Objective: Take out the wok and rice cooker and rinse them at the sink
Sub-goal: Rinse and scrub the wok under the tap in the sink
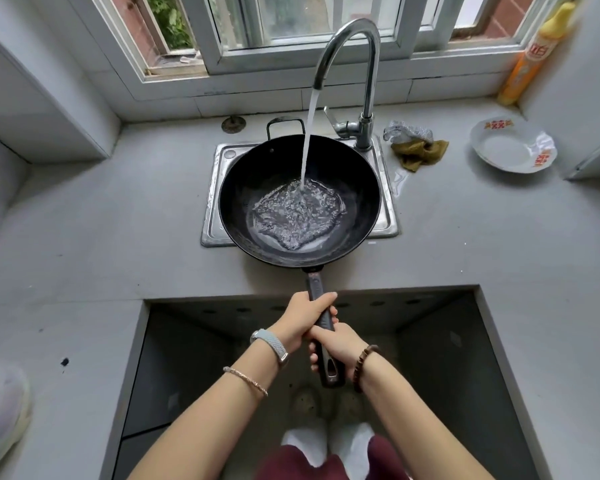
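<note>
Grey counter (118, 220), window at 12 o'clock. Wok (250, 181) over sink (212, 202), tap (369, 74) water hitting its middle. Left hand (303, 322) clenches handle (315, 284) forward, right hand (338, 344) grips just behind. Bottle (530, 57) and plate (499, 154) at 2 o'clock: red characters, unreadable.

The wok (300, 199) sits over the sink (219, 202), under the tap (347, 64). Right of the sink lie a cloth (418, 152) and a plate (510, 147); a bottle (534, 53) stands behind them.
</note>
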The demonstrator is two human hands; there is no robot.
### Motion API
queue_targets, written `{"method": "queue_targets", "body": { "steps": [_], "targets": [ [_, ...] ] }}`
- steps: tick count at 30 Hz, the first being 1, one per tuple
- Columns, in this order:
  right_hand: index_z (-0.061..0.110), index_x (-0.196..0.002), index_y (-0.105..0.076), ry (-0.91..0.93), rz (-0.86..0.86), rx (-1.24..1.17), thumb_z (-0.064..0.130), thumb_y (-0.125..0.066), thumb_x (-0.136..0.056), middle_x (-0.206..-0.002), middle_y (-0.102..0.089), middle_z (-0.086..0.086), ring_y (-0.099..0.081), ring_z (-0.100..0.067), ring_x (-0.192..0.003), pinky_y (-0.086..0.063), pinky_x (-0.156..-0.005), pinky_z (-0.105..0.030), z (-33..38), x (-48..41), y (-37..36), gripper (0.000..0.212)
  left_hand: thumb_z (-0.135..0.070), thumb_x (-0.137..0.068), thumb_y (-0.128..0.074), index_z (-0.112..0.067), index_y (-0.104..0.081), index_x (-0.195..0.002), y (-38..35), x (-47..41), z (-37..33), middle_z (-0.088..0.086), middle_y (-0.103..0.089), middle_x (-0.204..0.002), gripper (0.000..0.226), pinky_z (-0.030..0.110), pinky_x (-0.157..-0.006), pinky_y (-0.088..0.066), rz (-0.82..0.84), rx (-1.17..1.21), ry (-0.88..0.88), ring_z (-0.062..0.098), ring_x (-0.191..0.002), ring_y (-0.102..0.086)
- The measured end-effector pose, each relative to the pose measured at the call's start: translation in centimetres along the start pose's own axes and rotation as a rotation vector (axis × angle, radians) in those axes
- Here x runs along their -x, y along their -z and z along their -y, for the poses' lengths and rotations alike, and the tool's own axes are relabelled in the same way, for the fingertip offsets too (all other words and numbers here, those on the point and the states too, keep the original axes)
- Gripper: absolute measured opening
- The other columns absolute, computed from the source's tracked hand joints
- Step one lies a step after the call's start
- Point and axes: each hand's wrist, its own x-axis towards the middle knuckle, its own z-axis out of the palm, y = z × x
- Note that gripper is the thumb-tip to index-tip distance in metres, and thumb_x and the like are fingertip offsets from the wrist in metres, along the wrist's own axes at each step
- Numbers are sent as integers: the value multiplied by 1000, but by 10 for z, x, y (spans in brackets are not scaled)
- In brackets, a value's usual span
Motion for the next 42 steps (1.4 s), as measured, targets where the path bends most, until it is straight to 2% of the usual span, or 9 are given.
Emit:
{"method": "queue_targets", "body": {
  "steps": [4, 8, 11, 16, 23, 27, 32, 38, 42],
  "targets": [
    [6, -75, -53, 144, -236, 171, 13, -59, -82, -52, -52, -5, -48, -14, -35, -42, -39, -24, 1, -2, -7, 12, -13, -93, -61, -8, -54, -75, -3, -1, -9, 0, -57, -55, 20, 22, -47, -49, 54, 159, 70, 11, -45, -56],
    [8, -74, -49, 232, -374, 240, 16, -61, -78, -53, -55, -6, -47, -17, -33, -39, -35, -22, 16, 4, -15, 14, -14, -94, -57, -10, -55, -70, -2, -6, -22, -1, -53, -54, 24, 30, -62, -57, 160, 347, 128, 11, -46, -53],
    [7, -76, -52, 240, -357, 223, 16, -59, -79, -51, -53, -5, -46, -16, -32, -40, -36, -22, 26, 8, -17, 11, -16, -94, -57, -11, -55, -70, -1, -8, -31, -2, -53, -54, 25, 30, -66, -57, 176, 365, 116, 10, -47, -54],
    [6, -74, -50, 235, -270, 44, 9, -54, -83, -49, -45, -5, -38, -14, -32, -36, -36, -22, 33, 12, -22, 10, -12, -95, -57, -8, -52, -73, 0, -5, -41, -3, -52, -50, 23, 19, -46, -47, 112, 255, 50, 9, -45, -53],
    [12, -71, -40, 177, -134, -219, 4, -43, -89, -51, -37, -2, -30, -8, -33, -29, -34, -17, 39, 18, -26, 19, -8, -96, -53, -7, -49, -71, -3, -1, -51, -4, -52, -44, 26, 17, -44, -45, 71, 47, -28, 8, -41, -54],
    [14, -71, -39, 178, -69, -277, 4, -45, -88, -50, -36, -1, -28, -8, -32, -26, -34, -16, 45, 21, -22, 20, -8, -97, -51, -7, -49, -72, -5, 1, -59, -3, -52, -47, 25, 17, -43, -46, 60, -12, -58, 9, -42, -54],
    [10, -75, -42, 191, -94, -186, 1, -46, -86, -51, -39, -3, -31, -9, -32, -30, -34, -18, 41, 20, -30, 14, -10, -96, -53, -9, -50, -68, 7, 0, -53, -4, -53, -48, 28, 19, -45, -47, 66, 20, -35, 8, -44, -55],
    [4, -74, -52, 255, -252, 156, 7, -52, -78, -50, -49, -6, -43, -15, -31, -38, -38, -23, 22, 5, -46, 5, -13, -95, -55, -13, -48, -67, 28, -3, -35, -4, -48, -51, 29, 22, -53, -47, 120, 140, 17, 9, -48, -52],
    [-2, -94, -54, 252, -324, 239, 14, -56, -75, -64, -56, -14, -47, -16, -29, -39, -36, -21, 15, 2, -51, 25, -16, -95, -55, -14, -48, -68, 35, -6, -26, -4, -47, -52, 29, 28, -67, -47, 153, 211, 26, 10, -49, -52]
  ]
}}
